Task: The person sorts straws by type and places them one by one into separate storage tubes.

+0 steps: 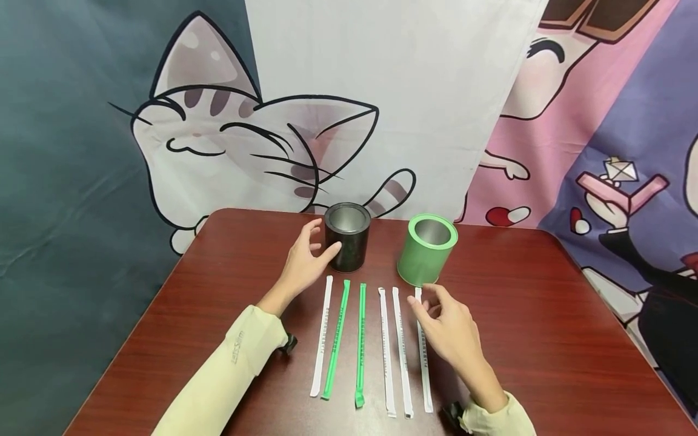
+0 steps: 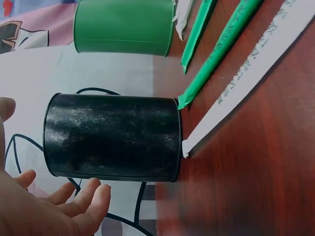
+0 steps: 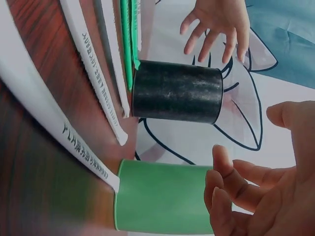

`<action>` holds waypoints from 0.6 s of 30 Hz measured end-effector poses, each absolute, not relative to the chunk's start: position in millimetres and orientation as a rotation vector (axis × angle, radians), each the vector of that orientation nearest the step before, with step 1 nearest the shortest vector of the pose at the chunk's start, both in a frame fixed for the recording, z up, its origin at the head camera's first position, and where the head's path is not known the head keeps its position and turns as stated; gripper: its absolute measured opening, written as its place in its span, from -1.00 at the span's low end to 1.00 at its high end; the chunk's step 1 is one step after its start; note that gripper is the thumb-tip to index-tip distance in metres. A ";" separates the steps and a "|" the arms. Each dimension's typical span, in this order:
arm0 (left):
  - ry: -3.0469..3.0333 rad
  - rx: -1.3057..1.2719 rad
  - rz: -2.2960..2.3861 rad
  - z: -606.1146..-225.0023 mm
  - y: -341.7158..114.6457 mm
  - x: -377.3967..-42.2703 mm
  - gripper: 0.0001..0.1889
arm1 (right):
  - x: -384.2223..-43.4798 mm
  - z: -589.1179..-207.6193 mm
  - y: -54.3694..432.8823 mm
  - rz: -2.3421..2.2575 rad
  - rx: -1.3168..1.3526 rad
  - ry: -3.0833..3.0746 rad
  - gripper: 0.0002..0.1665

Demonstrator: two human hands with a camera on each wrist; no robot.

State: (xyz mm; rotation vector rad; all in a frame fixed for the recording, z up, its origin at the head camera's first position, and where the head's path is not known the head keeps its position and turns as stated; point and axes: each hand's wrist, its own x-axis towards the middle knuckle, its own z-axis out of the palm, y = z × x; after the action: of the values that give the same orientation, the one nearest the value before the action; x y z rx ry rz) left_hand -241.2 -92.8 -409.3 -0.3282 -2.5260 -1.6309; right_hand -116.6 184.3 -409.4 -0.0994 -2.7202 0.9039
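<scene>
A black can (image 1: 348, 242) with an open top stands towards the back of the table. Spread beside its left side is my left hand (image 1: 305, 259), thumb in front of the can and nothing in its grasp. To the right stands an open-topped green can (image 1: 428, 254). My right hand (image 1: 447, 321) hovers in front of it, fingers loosely bent and holding nothing. In the right wrist view, these fingers (image 3: 236, 182) overlap the green can. Under this hand lies a white paper-wrapped straw (image 1: 423, 357), its far end near the green can's base.
Several wrapped straws lie lengthwise in a row, including a white straw (image 1: 322, 339) at the left, two green ones (image 1: 336, 339) (image 1: 361, 345) and two white ones (image 1: 386, 357) (image 1: 402, 357). A cartoon-printed cloth (image 1: 436, 91) hangs behind the reddish-brown table (image 1: 545, 339).
</scene>
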 end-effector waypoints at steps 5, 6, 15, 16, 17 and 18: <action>-2.512 -0.313 -1.629 -405.4 -85.0 -253.4 -0.25 | -118.2 -407.5 180.2 0.975 -0.103 -2.716 -0.48; -2.503 -0.305 -1.639 -404.7 -83.1 -255.7 -0.25 | -118.8 -407.4 179.4 0.992 -0.105 -2.715 -0.49; -2.413 -0.228 -1.678 -410.5 -70.3 -270.9 -0.26 | -123.7 -406.9 170.4 1.063 -0.143 -2.722 -0.56; -2.410 -0.222 -1.674 -412.5 -69.1 -272.0 -0.27 | -124.1 -407.2 169.5 1.070 -0.142 -2.723 -0.57; -2.406 -0.222 -1.676 -414.8 -67.9 -273.2 -0.27 | -124.4 -407.4 168.5 1.076 -0.140 -2.724 -0.58; -2.402 -0.227 -1.682 -417.1 -66.6 -274.1 -0.27 | -124.7 -407.8 167.6 1.083 -0.136 -2.723 -0.59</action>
State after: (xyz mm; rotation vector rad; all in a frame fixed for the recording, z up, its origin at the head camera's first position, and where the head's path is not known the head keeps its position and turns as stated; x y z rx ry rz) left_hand -274.1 -66.6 -417.1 -0.2271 -2.4017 -1.6822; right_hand -124.7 167.6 -407.8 -0.1355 -2.7230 1.0828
